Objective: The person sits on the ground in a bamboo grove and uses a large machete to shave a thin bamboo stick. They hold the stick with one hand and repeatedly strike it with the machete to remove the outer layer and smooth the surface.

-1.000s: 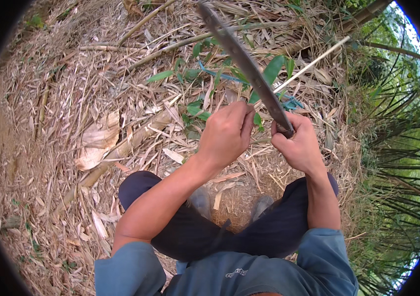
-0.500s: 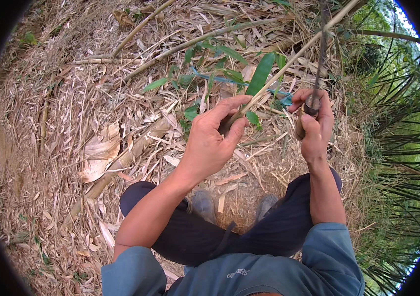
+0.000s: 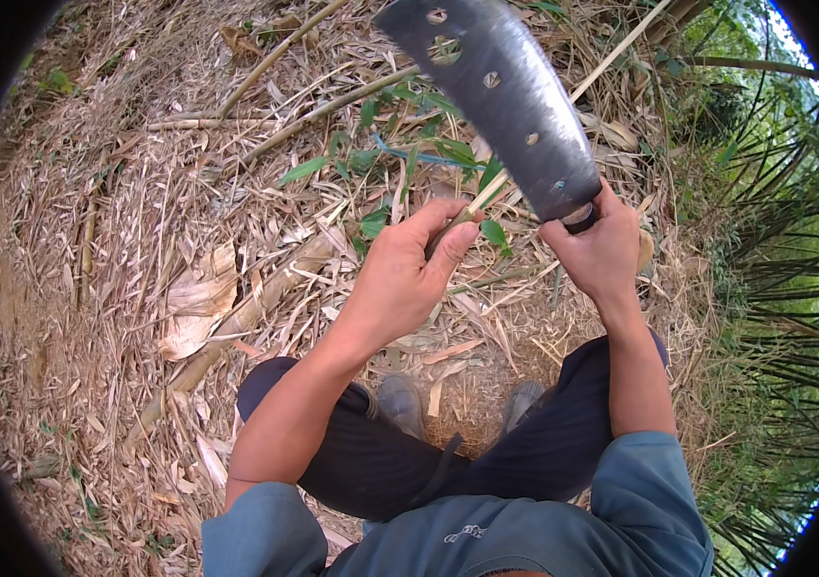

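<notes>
My left hand (image 3: pixel 409 260) is closed round the near end of a thin pale bamboo stick (image 3: pixel 618 60), which runs away to the upper right. In my right hand (image 3: pixel 602 245) is the handle of a large machete (image 3: pixel 515 96); most of the handle is hidden in the fist. The machete's wide, curved steel blade has several round holes and lies broadside to view. It passes over the stick and hides the stick's middle part. I cannot tell whether blade and stick touch.
Dry bamboo leaves and husks cover the ground. A longer bamboo stem (image 3: pixel 333 108) and a large dry sheath (image 3: pixel 200 303) lie ahead and to the left. Green leaves (image 3: pixel 371 223) and blue string (image 3: pixel 419 154) are beyond my left hand. Dense green growth (image 3: pixel 784 288) stands at the right.
My right wrist has turned the machete from edge-on to broadside, and its blade has swung left across the stick. My left hand keeps its hold, nearly in the same place.
</notes>
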{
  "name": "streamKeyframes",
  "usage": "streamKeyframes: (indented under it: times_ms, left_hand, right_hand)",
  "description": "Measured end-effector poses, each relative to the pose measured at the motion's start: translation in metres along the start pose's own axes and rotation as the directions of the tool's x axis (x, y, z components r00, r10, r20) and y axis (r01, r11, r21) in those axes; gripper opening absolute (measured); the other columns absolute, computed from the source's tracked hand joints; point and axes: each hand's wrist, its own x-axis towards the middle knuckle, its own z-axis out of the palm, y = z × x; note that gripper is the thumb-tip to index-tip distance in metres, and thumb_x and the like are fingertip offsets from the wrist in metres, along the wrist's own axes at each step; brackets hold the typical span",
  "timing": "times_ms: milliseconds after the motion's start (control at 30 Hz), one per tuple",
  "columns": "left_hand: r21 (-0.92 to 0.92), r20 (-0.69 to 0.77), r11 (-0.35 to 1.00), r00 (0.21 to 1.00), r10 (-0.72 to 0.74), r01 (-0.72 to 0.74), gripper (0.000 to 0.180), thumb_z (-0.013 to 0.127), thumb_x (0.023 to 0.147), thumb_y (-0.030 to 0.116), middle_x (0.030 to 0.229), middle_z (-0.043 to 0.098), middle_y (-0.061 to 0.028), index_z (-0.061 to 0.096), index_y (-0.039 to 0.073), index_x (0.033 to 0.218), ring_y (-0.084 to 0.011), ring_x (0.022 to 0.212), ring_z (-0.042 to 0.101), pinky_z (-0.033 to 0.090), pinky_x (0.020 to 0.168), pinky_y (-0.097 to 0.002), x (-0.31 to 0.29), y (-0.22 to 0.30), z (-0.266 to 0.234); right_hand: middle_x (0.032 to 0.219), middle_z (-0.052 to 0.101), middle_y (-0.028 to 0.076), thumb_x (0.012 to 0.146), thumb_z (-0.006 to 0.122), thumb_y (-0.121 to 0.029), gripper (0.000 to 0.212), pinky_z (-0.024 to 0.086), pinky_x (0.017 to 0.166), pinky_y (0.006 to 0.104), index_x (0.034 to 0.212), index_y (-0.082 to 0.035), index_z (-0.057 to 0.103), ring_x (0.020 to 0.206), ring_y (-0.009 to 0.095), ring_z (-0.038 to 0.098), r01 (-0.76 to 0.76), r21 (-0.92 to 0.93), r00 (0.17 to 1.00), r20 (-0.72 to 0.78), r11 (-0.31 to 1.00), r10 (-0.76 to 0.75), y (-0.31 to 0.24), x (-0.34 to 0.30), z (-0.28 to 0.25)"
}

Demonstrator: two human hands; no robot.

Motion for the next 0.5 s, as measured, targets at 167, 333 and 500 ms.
streamKeyframes:
  times_ms: [167,333,500]
  left_hand:
    - [0.045,0.037,0.999,0.999,0.002,-0.004,0.035,0.058,0.106,0.032,0.087,0.067,-0.0025,0.068,0.001,0.119,-0.0098,0.080,0.056,0.047,0.075,-0.0287,0.003,-0.001,-0.003]
    - [0.063,0.060,0.998,0.998,0.010,-0.013,0.035,0.059,0.105,0.032,0.095,0.072,-0.0055,0.070,0.001,0.116,-0.0123,0.088,0.062,0.049,0.080,-0.0301,0.002,-0.011,-0.004]
    - [0.038,0.080,0.999,0.997,-0.006,0.003,0.036,0.059,0.105,0.032,0.094,0.072,-0.0068,0.070,0.000,0.115,-0.0118,0.089,0.063,0.049,0.081,-0.0292,0.004,-0.001,-0.002]
  right_hand:
    - [0.077,0.075,0.011,0.072,0.081,-0.018,0.033,0.056,0.068,0.0313,0.098,0.000,0.072,0.067,0.020,0.073,-0.092,-0.020,0.994,-0.054,0.996,0.091,-0.005,0.003,-0.002]
    - [0.077,0.075,0.011,0.074,0.083,-0.021,0.033,0.056,0.069,0.0322,0.098,-0.002,0.072,0.069,0.022,0.074,-0.028,-0.055,1.000,-0.013,0.998,0.028,-0.007,-0.001,0.000]
    - [0.076,0.075,0.010,0.073,0.084,-0.025,0.034,0.057,0.068,0.0345,0.097,-0.004,0.072,0.070,0.024,0.075,-0.017,-0.103,0.995,-0.098,0.995,0.007,-0.005,-0.002,0.001]
